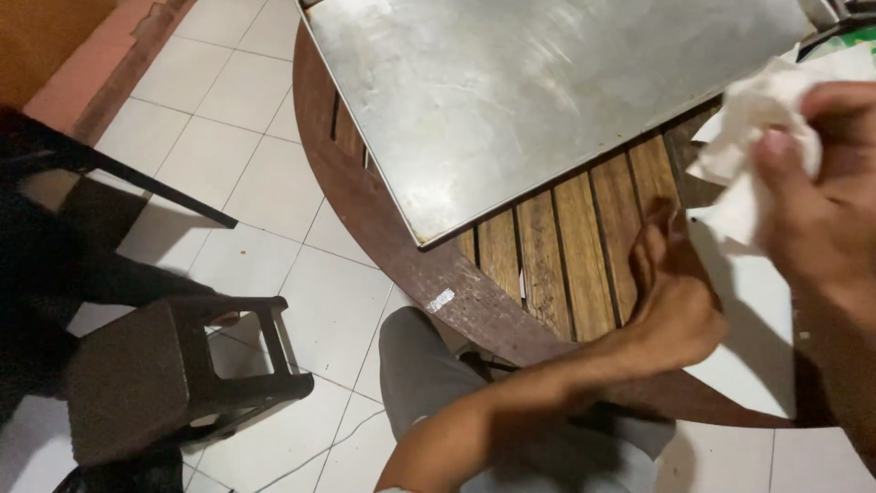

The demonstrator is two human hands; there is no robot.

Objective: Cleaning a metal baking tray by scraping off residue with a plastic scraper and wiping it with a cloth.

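Above round wood table point(547, 265): crumpled tissue point(757, 119) w/in right hand point(821, 210), left hand point(675, 301) just below.

the right hand point(821, 201) is up at the right side and squeezes a crumpled white paper tissue point(757, 137) with its fingers closed around it. the left hand point(671, 292) rests on the round brown table made of wooden slats point(547, 265), just below the tissue, with its fingers bent down onto the wood. a big flat shiny metal sheet point(538, 91) lies on the far part of the table. a small dark brown plastic stool point(173, 374) stands on the white tiled floor point(265, 119) at the near left. the person's grey trouser leg point(420, 365) shows under the table edge.
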